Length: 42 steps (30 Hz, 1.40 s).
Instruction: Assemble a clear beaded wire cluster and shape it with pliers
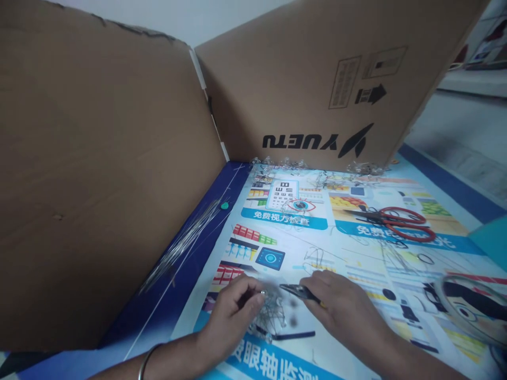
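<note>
My left hand [234,310] is closed in a pinch on a tangled wire piece [273,311], which has shiny bead-like bits on it. In my right hand [343,302] is a pair of pliers [297,291], gripped by the handles with the dark jaws pointing left. A small gap separates the plier tips from the wire piece. Whether the jaws are closed is hard to tell. Beneath both hands lies a printed sheet [293,253] with eye-chart pictures.
Red-handled scissors [407,222] lie to the right, near loose wire bits. A bundle of straight wires [184,240] and a small green thing [224,206] lie left. Cardboard panels [119,169] stand behind, with clear wire pieces [364,169] along their base. A clear round object [443,295] sits right.
</note>
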Each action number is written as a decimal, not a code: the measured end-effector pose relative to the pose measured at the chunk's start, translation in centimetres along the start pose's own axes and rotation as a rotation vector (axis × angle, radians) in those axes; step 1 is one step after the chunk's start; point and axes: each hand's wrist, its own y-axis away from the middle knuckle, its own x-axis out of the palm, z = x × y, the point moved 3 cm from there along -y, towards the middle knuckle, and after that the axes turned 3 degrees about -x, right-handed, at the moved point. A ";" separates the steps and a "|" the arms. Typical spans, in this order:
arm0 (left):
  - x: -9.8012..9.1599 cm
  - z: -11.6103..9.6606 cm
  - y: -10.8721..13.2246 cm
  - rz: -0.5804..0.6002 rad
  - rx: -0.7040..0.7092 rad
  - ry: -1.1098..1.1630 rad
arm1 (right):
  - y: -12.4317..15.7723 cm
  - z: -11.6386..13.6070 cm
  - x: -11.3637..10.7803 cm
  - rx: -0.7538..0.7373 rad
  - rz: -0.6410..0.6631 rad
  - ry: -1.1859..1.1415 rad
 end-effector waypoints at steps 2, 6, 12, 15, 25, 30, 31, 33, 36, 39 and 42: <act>-0.1 0.1 0.1 0.010 0.013 -0.014 | -0.2 0.0 0.0 -0.012 -0.009 0.011; 0.0 0.4 0.1 -0.004 0.026 -0.017 | -0.4 0.2 0.0 -0.018 0.002 0.023; -0.2 -0.5 0.0 0.011 0.141 -0.074 | -0.3 0.3 0.3 -0.023 -0.003 0.007; -0.2 -0.5 -0.1 0.016 0.143 -0.088 | -0.1 0.3 0.4 -0.008 0.001 -0.007; 0.3 -0.1 -0.2 0.001 0.063 -0.192 | 0.0 0.2 0.7 -0.071 -0.055 0.009; 0.4 0.0 -0.1 -0.010 0.084 -0.213 | -0.4 0.2 0.5 -0.107 -0.101 0.016; 0.4 0.0 -0.2 -0.011 0.091 -0.215 | -0.5 0.3 0.4 -0.110 -0.102 0.018; 0.3 -0.2 -0.2 -0.012 0.109 -0.219 | -0.8 0.4 0.4 -0.111 -0.105 0.019; 0.3 -0.4 -0.1 -0.019 0.137 -0.223 | -1.0 0.4 0.5 -0.123 -0.119 0.015; 0.3 -0.5 0.0 -0.026 0.150 -0.235 | -1.1 0.4 0.4 -0.146 -0.140 0.036; 0.3 -0.4 0.1 -0.026 0.154 -0.242 | -1.1 0.4 0.2 -0.171 -0.167 0.076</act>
